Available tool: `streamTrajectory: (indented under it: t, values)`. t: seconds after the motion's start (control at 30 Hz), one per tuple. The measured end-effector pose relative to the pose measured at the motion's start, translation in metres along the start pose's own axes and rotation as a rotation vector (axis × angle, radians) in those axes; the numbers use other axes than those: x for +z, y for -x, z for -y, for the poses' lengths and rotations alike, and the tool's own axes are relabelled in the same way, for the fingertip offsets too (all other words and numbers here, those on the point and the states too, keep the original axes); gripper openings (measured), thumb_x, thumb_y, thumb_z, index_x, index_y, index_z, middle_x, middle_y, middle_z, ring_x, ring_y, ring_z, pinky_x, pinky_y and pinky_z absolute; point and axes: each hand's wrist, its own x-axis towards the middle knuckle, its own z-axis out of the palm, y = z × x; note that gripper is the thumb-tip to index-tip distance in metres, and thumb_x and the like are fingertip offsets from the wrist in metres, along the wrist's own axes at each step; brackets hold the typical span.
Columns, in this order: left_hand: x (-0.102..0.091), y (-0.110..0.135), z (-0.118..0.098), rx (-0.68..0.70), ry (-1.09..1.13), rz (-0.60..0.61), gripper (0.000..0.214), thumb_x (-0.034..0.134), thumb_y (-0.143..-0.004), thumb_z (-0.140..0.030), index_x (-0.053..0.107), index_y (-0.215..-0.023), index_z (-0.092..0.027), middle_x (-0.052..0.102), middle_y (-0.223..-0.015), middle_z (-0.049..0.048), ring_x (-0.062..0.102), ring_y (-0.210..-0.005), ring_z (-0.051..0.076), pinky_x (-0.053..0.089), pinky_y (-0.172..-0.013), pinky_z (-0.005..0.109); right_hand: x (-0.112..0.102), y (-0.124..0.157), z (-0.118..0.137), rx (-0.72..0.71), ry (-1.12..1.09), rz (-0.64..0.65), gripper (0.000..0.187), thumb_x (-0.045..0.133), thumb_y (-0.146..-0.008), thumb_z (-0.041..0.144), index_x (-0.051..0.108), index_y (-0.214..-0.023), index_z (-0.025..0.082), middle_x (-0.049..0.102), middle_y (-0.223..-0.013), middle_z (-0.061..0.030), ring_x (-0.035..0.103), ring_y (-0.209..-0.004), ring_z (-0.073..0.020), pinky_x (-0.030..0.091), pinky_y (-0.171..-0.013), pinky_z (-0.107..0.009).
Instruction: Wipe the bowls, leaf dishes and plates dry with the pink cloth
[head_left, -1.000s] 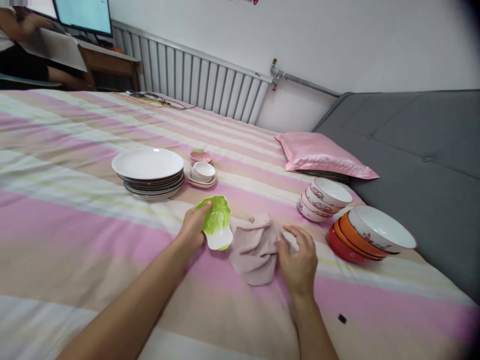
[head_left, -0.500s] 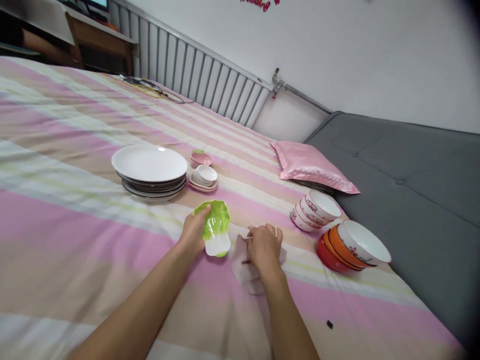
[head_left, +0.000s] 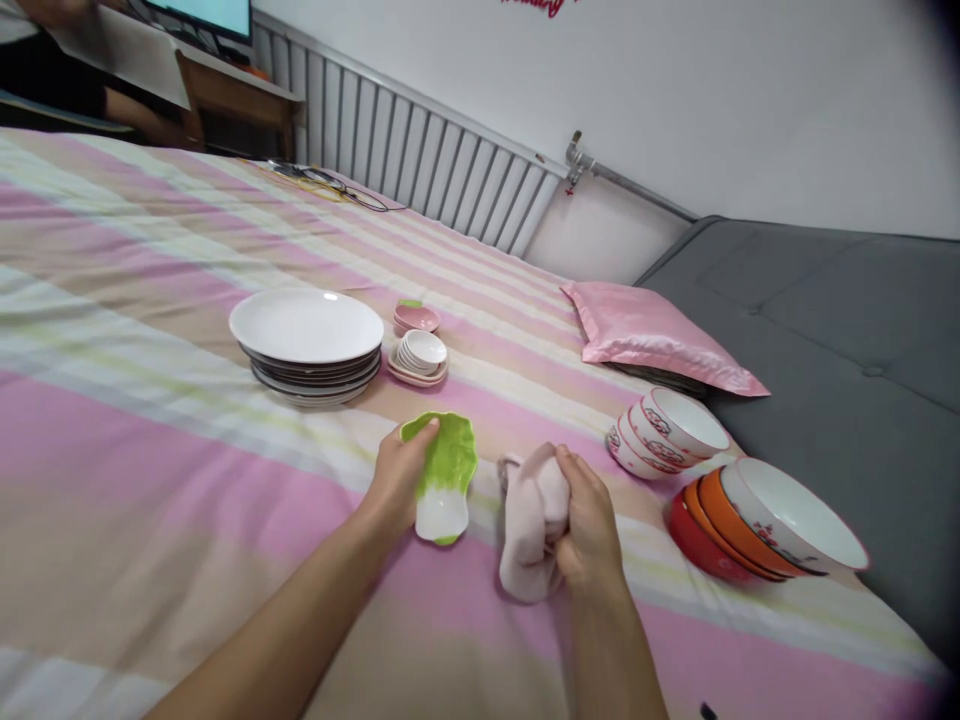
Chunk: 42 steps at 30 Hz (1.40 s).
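Observation:
My left hand (head_left: 401,465) grips a small green-and-white dish (head_left: 444,490) shaped like a cabbage, thumb over its upper rim. To its right, my right hand (head_left: 591,515) is closed on a bunched pale pink cloth (head_left: 531,530), which hangs just above the bedspread. The dish and the cloth are apart. Beyond my left hand stands a stack of plates (head_left: 307,330) with a white one on top. Small white bowls (head_left: 422,350) sit nested on pinkish dishes behind the green dish, and pink small bowls (head_left: 416,319) lie farther back.
Patterned white bowls (head_left: 667,435) and larger orange and red bowls (head_left: 750,520) are stacked at the right, beside the grey headboard (head_left: 840,340). A pink pillow (head_left: 660,335) lies behind them. Cables (head_left: 330,185) rest at the bed's far edge; a person (head_left: 75,80) sits at the far left.
My right hand has picked up the pale cloth, which lay flat on the bed, and bunched it. The green dish stays in my left hand. The view has shifted slightly.

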Motion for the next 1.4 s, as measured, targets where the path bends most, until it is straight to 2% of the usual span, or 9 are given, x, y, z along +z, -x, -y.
streamTrajectory:
  t: [0.1,0.23,0.37,0.57,0.87,1.0,1.1,1.2,1.4]
  values:
    - [0.003,0.004,0.003,0.009,-0.029,0.018,0.027,0.069,-0.069,-0.024,0.059,-0.092,-0.012,0.064,-0.068,0.0071,0.065,-0.061,0.026,0.054,-0.054,0.041,-0.002,-0.002,0.002,0.044,-0.036,-0.001,0.034,0.073,-0.063,0.045,0.054,-0.074,0.019,0.055,-0.056,0.0063,0.049,-0.049,-0.0089,0.038,-0.047,-0.02]
    - [0.008,0.011,0.005,-0.008,-0.067,0.055,0.027,0.07,-0.069,-0.025,0.06,-0.09,-0.012,0.064,-0.071,0.0075,0.064,-0.061,0.024,0.054,-0.054,0.039,-0.008,-0.008,-0.004,-0.023,0.046,-0.061,0.037,0.074,-0.062,0.044,0.057,-0.081,0.019,0.054,-0.054,0.0071,0.045,-0.047,-0.0076,0.033,-0.045,-0.018]
    - [0.011,0.015,0.003,-0.02,-0.065,0.109,0.025,0.071,-0.068,-0.027,0.061,-0.085,-0.012,0.065,-0.072,0.0077,0.063,-0.062,0.021,0.052,-0.054,0.033,-0.011,-0.016,-0.012,-0.008,0.077,-0.104,0.038,0.074,-0.06,0.047,0.055,-0.077,0.018,0.052,-0.053,0.0072,0.042,-0.046,-0.0075,0.031,-0.044,-0.019]
    - [0.012,0.015,0.006,-0.082,-0.053,0.187,0.031,0.074,-0.063,-0.031,0.062,-0.085,-0.013,0.062,-0.067,0.004,0.062,-0.06,0.021,0.051,-0.055,0.033,0.002,-0.007,-0.012,-0.028,0.044,0.109,0.036,0.072,-0.066,0.048,0.053,-0.075,0.018,0.044,-0.051,0.0092,0.031,-0.041,-0.004,0.021,-0.04,-0.017]
    - [0.009,0.012,0.015,0.016,-0.144,0.146,0.03,0.073,-0.063,-0.036,0.059,-0.078,-0.014,0.061,-0.062,0.0015,0.059,-0.056,0.017,0.045,-0.053,0.027,0.012,0.006,-0.009,-0.108,0.09,0.345,0.025,0.069,-0.073,0.041,0.063,-0.08,0.018,0.06,-0.074,0.0005,0.049,-0.058,-0.0083,0.037,-0.052,-0.02]
    - [0.008,0.01,0.014,0.036,-0.122,0.131,0.029,0.073,-0.064,-0.035,0.06,-0.079,-0.014,0.061,-0.06,0.0008,0.059,-0.053,0.017,0.045,-0.052,0.028,0.014,0.009,-0.007,-0.188,0.23,0.426,0.03,0.054,-0.084,0.044,0.065,-0.077,0.017,0.064,-0.079,-0.0035,0.058,-0.075,-0.0142,0.045,-0.069,-0.025]
    - [0.008,0.008,0.014,0.044,-0.084,0.079,0.031,0.073,-0.064,-0.036,0.062,-0.082,-0.014,0.063,-0.063,0.0012,0.06,-0.055,0.018,0.047,-0.055,0.03,0.015,0.009,-0.008,-0.215,0.251,0.424,0.03,0.048,-0.087,0.042,0.065,-0.082,0.018,0.065,-0.08,-0.0029,0.059,-0.079,-0.014,0.045,-0.075,-0.025]
    - [0.006,0.005,0.015,0.111,-0.058,0.046,0.034,0.075,-0.064,-0.039,0.063,-0.085,-0.014,0.065,-0.068,0.0014,0.061,-0.061,0.017,0.047,-0.059,0.028,0.015,0.008,-0.012,-0.177,0.255,0.386,0.021,0.059,-0.079,0.035,0.059,-0.093,0.02,0.06,-0.074,0.0013,0.057,-0.071,-0.0117,0.045,-0.069,-0.023]
    - [0.006,0.007,0.017,0.245,-0.07,0.105,0.032,0.071,-0.069,-0.042,0.06,-0.085,-0.017,0.064,-0.074,0.0001,0.059,-0.068,0.015,0.045,-0.062,0.025,0.02,0.01,-0.022,-0.206,0.345,0.274,0.03,0.068,-0.069,0.029,0.049,-0.091,0.021,0.053,-0.075,0.0037,0.056,-0.067,-0.0109,0.047,-0.063,-0.022]
